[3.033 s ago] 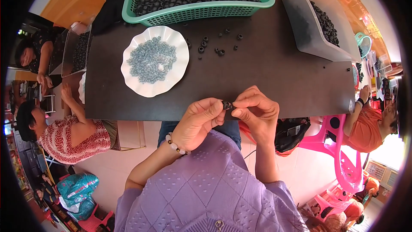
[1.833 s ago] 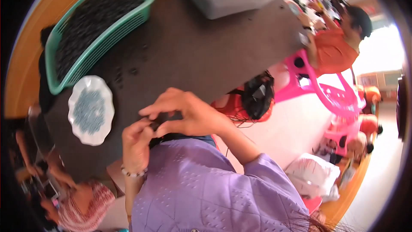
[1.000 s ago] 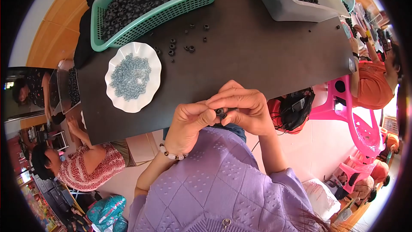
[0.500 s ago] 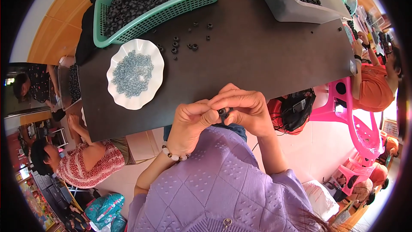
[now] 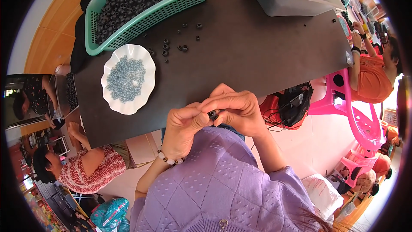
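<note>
Close in front of my body, my left hand and my right hand meet fingertip to fingertip. Pinched between them is a small black ring-shaped part with an opening in its face. Fingers of both hands press on it and partly cover it. To the left stands a white wavy-rimmed plate that carries a pile of small clear bluish pieces. Several loose black parts like the one I hold lie scattered beyond the plate.
At the far left, a green basket is full of black parts. A translucent bin with more stands at the far right of the dark table. Other people sit on both sides; a pink chair is at right.
Both hands have shifted slightly left in the picture, still pinching the black part. Its opening now shows more plainly. The table's things also sit a little further left in the view.
</note>
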A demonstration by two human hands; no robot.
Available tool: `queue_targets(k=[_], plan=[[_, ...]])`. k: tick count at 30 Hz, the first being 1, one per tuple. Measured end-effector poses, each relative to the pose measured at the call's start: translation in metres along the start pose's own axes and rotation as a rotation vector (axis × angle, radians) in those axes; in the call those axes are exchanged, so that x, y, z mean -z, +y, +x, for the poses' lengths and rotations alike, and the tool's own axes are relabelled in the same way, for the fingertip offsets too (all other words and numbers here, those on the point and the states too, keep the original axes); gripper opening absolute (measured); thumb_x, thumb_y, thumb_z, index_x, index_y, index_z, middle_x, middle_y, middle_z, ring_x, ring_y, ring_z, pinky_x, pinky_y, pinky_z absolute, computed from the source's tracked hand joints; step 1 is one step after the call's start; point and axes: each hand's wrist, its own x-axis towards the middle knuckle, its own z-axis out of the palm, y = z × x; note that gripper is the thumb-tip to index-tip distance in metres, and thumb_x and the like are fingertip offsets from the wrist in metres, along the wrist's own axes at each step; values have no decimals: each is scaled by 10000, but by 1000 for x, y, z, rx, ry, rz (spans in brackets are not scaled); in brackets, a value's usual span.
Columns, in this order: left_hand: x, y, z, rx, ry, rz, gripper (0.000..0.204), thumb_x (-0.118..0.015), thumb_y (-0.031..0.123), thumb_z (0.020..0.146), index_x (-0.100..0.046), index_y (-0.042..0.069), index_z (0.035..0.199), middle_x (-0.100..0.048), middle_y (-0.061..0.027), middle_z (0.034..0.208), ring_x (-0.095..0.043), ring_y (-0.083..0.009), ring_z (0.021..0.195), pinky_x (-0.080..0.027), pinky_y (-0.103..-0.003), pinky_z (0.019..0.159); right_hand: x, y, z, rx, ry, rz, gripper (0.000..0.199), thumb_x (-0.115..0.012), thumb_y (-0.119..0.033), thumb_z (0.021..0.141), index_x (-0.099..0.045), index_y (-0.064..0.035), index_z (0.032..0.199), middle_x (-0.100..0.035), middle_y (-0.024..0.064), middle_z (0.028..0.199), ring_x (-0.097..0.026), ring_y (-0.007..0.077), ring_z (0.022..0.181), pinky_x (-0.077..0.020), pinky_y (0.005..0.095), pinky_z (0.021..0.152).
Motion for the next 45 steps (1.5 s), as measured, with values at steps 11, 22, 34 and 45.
queue_targets(k=[11,22,34,45], plan=[[-3,-5,1,35,7,-13,155,-653,88,888,-689,-46,956,-650,-93,934,-624,-154,868,-508,-275,820,1,2,-5,50,48,-95,257,-755,-175,747,-731,-22,953,-719,64,872,-551,156,821,-474,293,732],[7,-9,7,106,125,-165,208,-586,224,942,-604,18,920,-606,-54,952,-547,-140,866,-427,-296,765,-2,22,-1,28,63,64,220,-685,-23,777,-702,16,993,-679,84,866,-538,149,878,-511,291,691],[7,-16,16,189,207,-311,267,-619,259,911,-585,52,1075,-603,-23,1056,-567,-129,998,-457,-321,882,5,41,6,172,62,-73,293,-778,-208,738,-717,-68,989,-699,30,917,-554,159,822,-422,304,808],[14,-20,16,196,178,-285,231,-613,245,926,-607,84,1091,-621,11,1057,-572,-112,991,-450,-325,886,7,42,9,178,113,-69,246,-758,-220,728,-717,-59,909,-683,11,818,-536,163,777,-438,318,760]])
